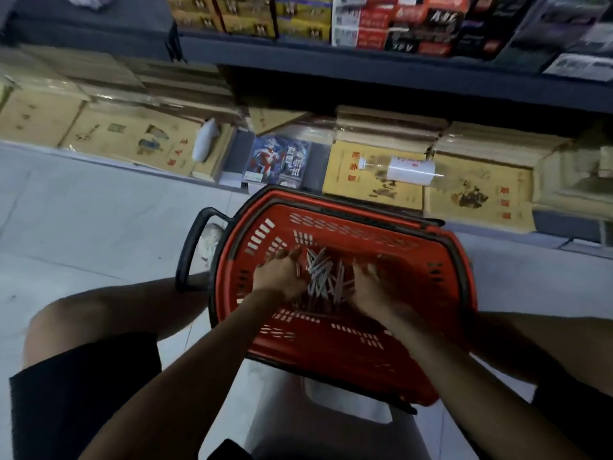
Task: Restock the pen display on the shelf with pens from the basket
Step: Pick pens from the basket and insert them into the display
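Observation:
A red plastic basket [428, 293] with black handles rests on the floor in front of me, between my knees. A loose heap of pale grey pens [323, 275] lies on its bottom. Both my hands are down inside the basket, one on each side of the heap. My left hand [280, 275] touches the pens' left edge with fingers spread. My right hand [373, 287] curls against the pens on the right; its grip is blurred. The pen display is not in view.
A dark metal shelf [365, 66] runs across the top, holding colourful boxes. Below it, at floor level, stand flat yellow cardboard packs [374, 175], a clear plastic bottle [404, 169] and a blue picture pack [277, 162]. A grey stool [331, 429] is under me.

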{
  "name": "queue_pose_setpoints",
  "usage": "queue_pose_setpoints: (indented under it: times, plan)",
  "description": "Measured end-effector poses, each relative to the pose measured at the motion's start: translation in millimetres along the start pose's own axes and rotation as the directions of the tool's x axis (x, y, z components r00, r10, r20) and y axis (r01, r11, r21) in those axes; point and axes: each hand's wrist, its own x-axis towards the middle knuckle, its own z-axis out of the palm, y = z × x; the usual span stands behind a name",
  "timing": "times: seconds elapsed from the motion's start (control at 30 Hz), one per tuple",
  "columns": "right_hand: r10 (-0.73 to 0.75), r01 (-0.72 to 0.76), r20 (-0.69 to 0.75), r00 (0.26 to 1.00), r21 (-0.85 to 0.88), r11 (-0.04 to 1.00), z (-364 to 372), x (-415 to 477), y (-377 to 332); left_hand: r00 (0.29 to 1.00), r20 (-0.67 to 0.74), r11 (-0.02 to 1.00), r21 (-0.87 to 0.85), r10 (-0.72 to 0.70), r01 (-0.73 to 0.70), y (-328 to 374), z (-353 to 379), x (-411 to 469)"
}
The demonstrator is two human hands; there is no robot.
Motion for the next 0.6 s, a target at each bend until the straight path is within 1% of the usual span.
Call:
queue_pose_setpoints:
  times: [0.13, 0.2, 0.23, 0.37, 0.47, 0.53, 0.57, 0.6]
  plan:
    - [-0.016, 0.016, -0.007, 1.0, 0.036, 0.999, 52.1, 61.0, 12.0, 0.993, 0.081, 0.996, 0.004, -0.084, 0.084, -12.4, 34.1, 39.5]
    - [-0.009, 0.01, -0.02, 1.0, 0.067, 0.998, 90.6, 98.5, 22.0, 0.983, 0.072, 0.985, -0.008, -0.169, 0.17, -19.3, 47.2, 54.2]
    - [-0.009, 0.009, 0.001, 1.0, 0.071, 0.997, 102.2, 109.5, 21.0, 0.976, 0.057, 0.978, -0.005, -0.209, 0.21, -21.8, 52.3, 59.8]
    - [-0.051, 0.017, 0.132, 0.99, 0.245, 0.969, 96.8, 112.2, -8.4, 0.953, 0.098, 0.955, -0.05, -0.287, 0.293, -30.5, 77.5, 83.4]
    - [-0.047, 0.005, 0.119, 0.992, 0.332, 0.943, 98.6, 117.2, -22.6, 0.956, 0.052, 0.948, -0.118, -0.29, 0.294, -43.5, 100.1, 106.9]
    - [-0.032, -0.018, 0.119, 0.992, 0.398, 0.917, 101.0, 122.6, -31.9, 0.959, 0.03, 0.95, -0.13, -0.283, 0.285, -51.3, 112.4, 124.1]
    - [-0.011, -0.039, 0.108, 0.994, 0.448, 0.893, 102.3, 125.7, -36.7, 0.957, 0.019, 0.947, -0.139, -0.29, 0.29, -54.1, 118.5, 131.4]
    - [0.04, -0.086, 0.098, 0.994, 0.529, 0.844, 103.4, 130.4, -42.0, 0.956, 0.002, 0.945, -0.146, -0.295, 0.292, -55.3, 123.9, 137.6]
